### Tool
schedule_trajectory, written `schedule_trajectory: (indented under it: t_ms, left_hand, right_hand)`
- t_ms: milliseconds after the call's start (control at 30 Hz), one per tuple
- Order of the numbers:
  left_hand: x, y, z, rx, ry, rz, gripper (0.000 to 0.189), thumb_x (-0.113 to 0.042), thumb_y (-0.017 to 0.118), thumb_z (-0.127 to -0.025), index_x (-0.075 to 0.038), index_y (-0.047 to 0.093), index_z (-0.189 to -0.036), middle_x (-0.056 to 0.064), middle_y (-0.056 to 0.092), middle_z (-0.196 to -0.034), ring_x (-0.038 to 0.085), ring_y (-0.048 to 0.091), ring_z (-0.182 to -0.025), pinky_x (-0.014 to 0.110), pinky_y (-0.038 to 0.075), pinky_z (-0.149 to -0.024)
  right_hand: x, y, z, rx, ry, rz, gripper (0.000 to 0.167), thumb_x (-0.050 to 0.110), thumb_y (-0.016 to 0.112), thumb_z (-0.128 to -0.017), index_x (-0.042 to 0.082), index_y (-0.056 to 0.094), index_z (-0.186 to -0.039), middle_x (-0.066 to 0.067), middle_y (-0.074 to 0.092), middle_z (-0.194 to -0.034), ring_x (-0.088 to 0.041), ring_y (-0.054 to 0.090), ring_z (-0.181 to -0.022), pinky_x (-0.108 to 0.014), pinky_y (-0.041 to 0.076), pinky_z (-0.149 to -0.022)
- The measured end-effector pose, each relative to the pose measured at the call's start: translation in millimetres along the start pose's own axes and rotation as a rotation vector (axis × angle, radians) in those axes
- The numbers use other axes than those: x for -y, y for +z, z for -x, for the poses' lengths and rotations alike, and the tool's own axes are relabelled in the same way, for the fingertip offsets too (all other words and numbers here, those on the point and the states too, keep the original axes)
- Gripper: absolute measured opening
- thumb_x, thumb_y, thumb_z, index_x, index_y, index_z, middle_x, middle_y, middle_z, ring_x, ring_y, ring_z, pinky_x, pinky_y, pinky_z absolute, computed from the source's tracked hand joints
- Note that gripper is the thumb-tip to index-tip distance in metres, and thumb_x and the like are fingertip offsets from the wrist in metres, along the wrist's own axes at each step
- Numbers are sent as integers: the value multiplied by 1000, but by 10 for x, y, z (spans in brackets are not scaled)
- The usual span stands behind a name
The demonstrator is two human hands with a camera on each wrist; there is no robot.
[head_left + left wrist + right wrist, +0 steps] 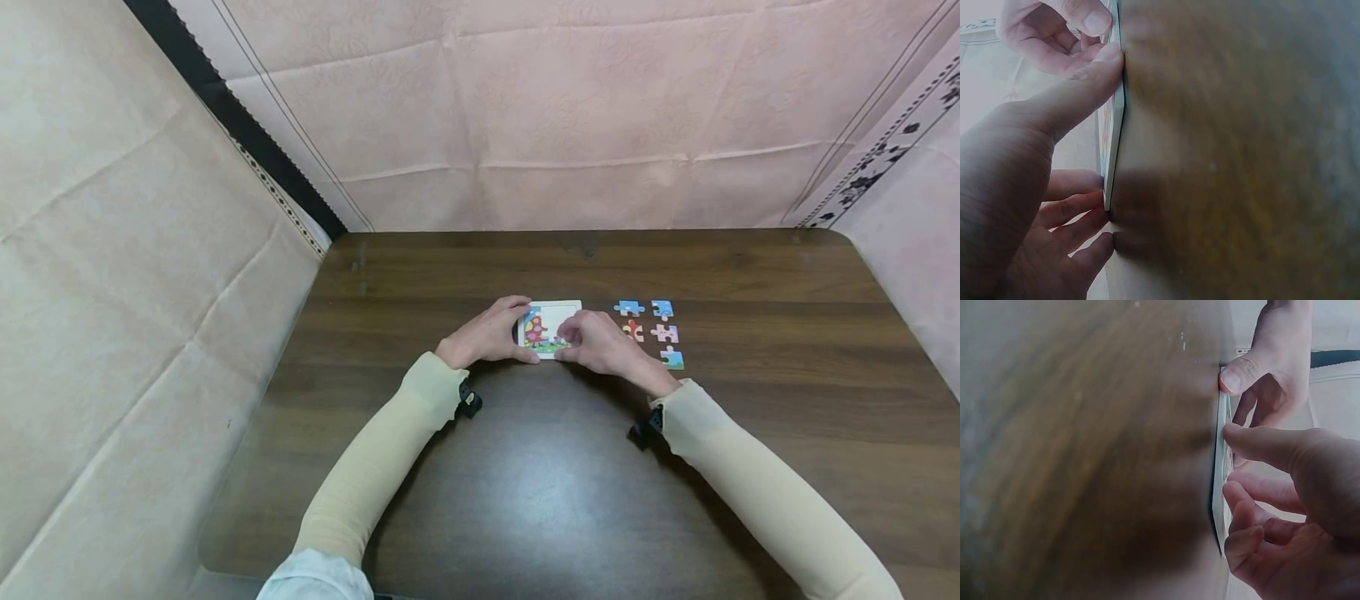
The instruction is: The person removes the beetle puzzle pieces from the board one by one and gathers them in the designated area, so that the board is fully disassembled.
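A small jigsaw puzzle tray (551,305) with a white border lies flat on the table, with coloured pieces filling its left side and part of its bottom. My left hand (495,331) grips the tray from the left, its thumb (1088,87) on the near edge and its fingers spread around the far left side. Over the tray's lower right, my right hand (602,343) has its thumb (1260,445) and bent fingers down at a puzzle piece (555,342) in the bottom row. The fingers partly hide that piece.
Several loose puzzle pieces lie right of the tray: a blue one (628,308), another blue one (662,309), a red one (633,331), a pink one (665,333) and a green-blue one (672,359). The brown wooden table (525,483) meets hanging pale cloth (562,125) at its back edge.
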State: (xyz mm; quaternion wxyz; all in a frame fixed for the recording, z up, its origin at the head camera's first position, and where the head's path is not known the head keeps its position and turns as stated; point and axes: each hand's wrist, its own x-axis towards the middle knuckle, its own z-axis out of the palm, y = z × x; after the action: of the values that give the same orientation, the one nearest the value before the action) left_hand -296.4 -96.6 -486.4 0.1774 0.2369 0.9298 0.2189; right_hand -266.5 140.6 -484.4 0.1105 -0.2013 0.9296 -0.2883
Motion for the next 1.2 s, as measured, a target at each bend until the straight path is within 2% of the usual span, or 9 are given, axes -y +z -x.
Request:
schedule_trajectory:
  t_ms: [133,267,300,367,433,533,767,1200]
  left_hand:
    - [-15,-7,3,0,-2,-13,101,-52,90,-89,-9,43,-167,8,31,-179,27,37,-159,46,37,-133]
    - [-13,-11,5,-1,-2,-17,100,-52,89,-89,-9,44,-167,7,31,-178,27,37,-159,46,38,-133]
    - [-9,-11,5,-1,0,-20,99,-53,88,-90,-9,44,-167,7,31,-178,27,37,-159,46,38,-133]
    - [0,-13,3,-4,10,-36,94,-51,85,-93,-8,45,-166,7,32,-178,27,36,-161,46,37,-133]
    - [7,-15,-1,-6,20,-57,89,-50,82,-97,-8,45,-166,7,32,-179,26,34,-164,46,36,-134]
    - [15,-19,-7,-8,36,-84,82,-46,77,-102,-7,45,-166,8,33,-179,26,31,-166,45,34,-135]
    - [16,-18,-12,-7,37,-80,81,-45,77,-102,-6,45,-166,9,33,-179,27,31,-167,46,33,-135]
    - [5,-15,-13,-12,29,-60,81,-45,79,-101,-6,47,-165,10,34,-178,28,34,-164,47,35,-134]
  right_hand:
    - [-69,35,-52,16,15,-3,32,23,86,-96,5,79,-122,-15,77,-112,-27,69,-101,-49,58,-94]
    - [-329,180,-195,7,35,-19,31,30,89,-93,13,80,-117,-7,75,-108,-21,66,-96,-42,56,-90]
    - [-297,157,-167,19,30,-23,31,28,88,-94,10,79,-118,-9,75,-109,-23,66,-98,-43,56,-92]
    - [-450,240,-253,15,40,-24,31,33,89,-93,14,79,-116,-6,75,-107,-21,65,-96,-41,56,-90]
    - [-470,248,-272,24,46,-24,32,33,90,-93,14,78,-116,-6,74,-107,-22,65,-97,-41,55,-90]
    - [-443,236,-287,31,65,-25,32,33,90,-92,15,77,-115,-6,73,-107,-22,65,-95,-41,55,-87]
    - [1,5,-63,55,61,-50,29,20,86,-95,5,70,-114,-14,73,-107,-26,67,-97,-43,56,-89]
    - [54,0,-39,16,48,-44,29,13,87,-93,4,73,-117,-13,75,-104,-24,67,-94,-42,56,-89]
